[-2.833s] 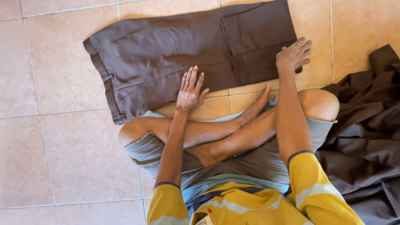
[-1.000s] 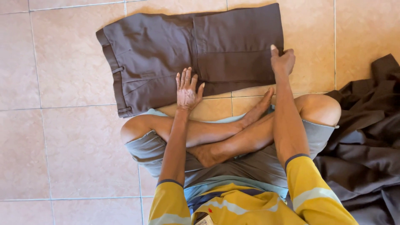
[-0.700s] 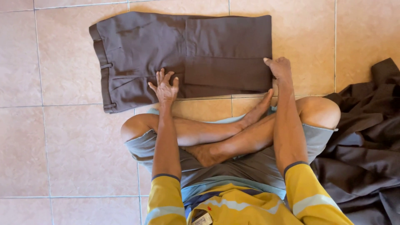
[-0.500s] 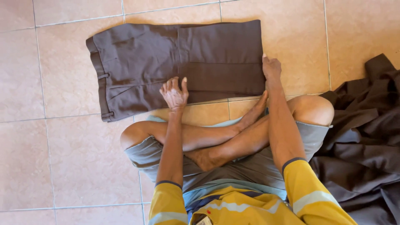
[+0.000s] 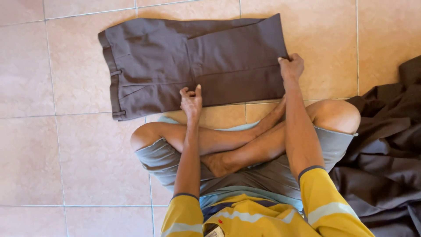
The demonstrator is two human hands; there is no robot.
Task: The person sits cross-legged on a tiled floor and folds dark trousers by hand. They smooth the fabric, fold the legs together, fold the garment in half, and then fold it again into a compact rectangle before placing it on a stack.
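The right hand (image 5: 290, 68) pinches the right-hand edge of the folded brown trousers (image 5: 193, 61), its fingers curled closed over the hem near the far corner of the cloth. The left hand (image 5: 191, 98) sits at the near edge of the same trousers, about midway along; its fingers are drawn in loosely with the thumb and one finger raised. Whether it actually has cloth between the fingers cannot be told, but the fingertips touch the near hem.

Both arms reach forward from yellow sleeves with pale stripes. The left arm runs almost straight out over the left knee, wrist a little bent. The right arm stretches further and angles slightly outward, passing over the crossed shins, and the wrist turns down onto the fabric.

The person sits cross-legged on the tiled floor (image 5: 52, 158), in grey shorts (image 5: 162, 160), with bare feet tucked between the thighs.

Just beyond the knees the trousers lie flat on the tiles, folded so the legs are doubled back. The waistband with its belt loops is at the left end, and the folded legs end at the right, where the right hand grips them. The cloth looks mostly smooth, with a fold line running across the middle.

To the right, beside the right knee, lies a heap of dark cloth (image 5: 386, 153), crumpled on the floor and apart from the trousers.
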